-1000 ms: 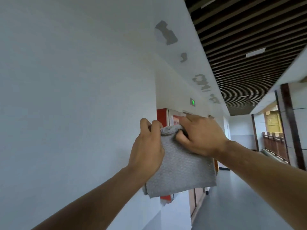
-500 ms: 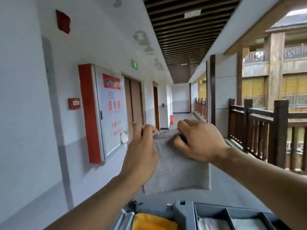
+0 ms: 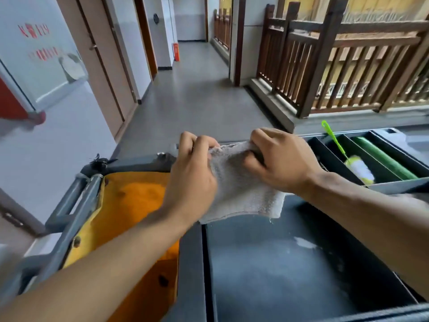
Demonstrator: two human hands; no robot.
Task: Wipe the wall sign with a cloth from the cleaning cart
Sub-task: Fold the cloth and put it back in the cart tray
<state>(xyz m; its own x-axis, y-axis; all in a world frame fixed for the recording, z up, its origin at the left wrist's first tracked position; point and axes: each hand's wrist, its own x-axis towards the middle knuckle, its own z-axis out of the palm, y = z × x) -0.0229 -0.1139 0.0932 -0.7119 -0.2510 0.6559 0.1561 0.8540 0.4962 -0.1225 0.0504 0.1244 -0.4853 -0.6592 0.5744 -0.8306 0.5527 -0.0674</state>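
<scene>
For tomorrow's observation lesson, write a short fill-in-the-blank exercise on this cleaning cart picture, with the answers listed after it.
1. Both hands, left hand and right hand, hold a grey ____.
2. The bag hanging on the cart is ____ in colour.
3. The duster in the cart's tray has a ____ handle.

Missing words: cloth; yellow; green

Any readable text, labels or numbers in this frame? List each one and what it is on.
None can be read.
Red characters on the white cabinet door: two rows, too blurred to read.
Round dark plaque on the far wall: too small to read.
Grey cloth, cleaning cart: no markings show.
</scene>
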